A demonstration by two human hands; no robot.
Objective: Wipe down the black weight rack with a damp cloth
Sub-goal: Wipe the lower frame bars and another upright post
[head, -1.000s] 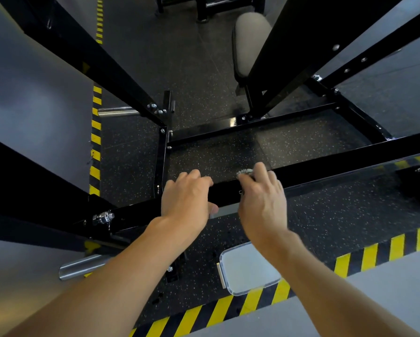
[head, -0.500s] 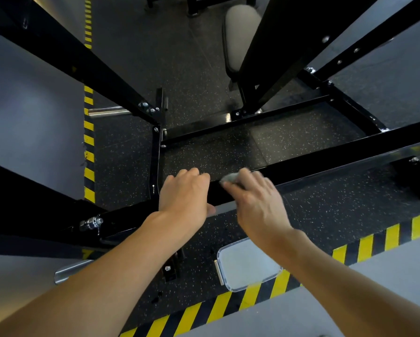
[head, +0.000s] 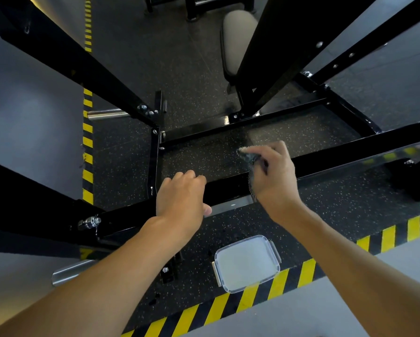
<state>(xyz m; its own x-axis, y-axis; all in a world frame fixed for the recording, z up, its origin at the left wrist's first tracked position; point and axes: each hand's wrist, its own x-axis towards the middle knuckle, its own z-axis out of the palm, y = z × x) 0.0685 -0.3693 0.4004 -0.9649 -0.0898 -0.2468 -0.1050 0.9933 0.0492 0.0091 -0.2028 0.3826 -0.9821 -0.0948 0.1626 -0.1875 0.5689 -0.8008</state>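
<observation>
Head view is showing the black weight rack [head: 82, 62] sprawling over the speckled floor [head: 325, 215], its low crossbar [head: 337, 158] running under both hands. As rigid bolted steel, it is likely taking firm pressure without shifting. The left hand [head: 179, 198] is curling round that crossbar. The right hand [head: 274, 176] is pinching a bunched cloth [head: 249, 157] just above it. The cloth is limp and probably slippery when damp, so it is best held wadded.

- Black rack crossbar [head: 231, 188]: gripped by left hand [head: 181, 199].
- Dark cloth [head: 251, 158]: pinched in right hand [head: 274, 177] over the crossbar.
- Clear lidded container [head: 246, 263]: set on speckled floor [head: 337, 203], beside striped tape [head: 228, 304].
</observation>
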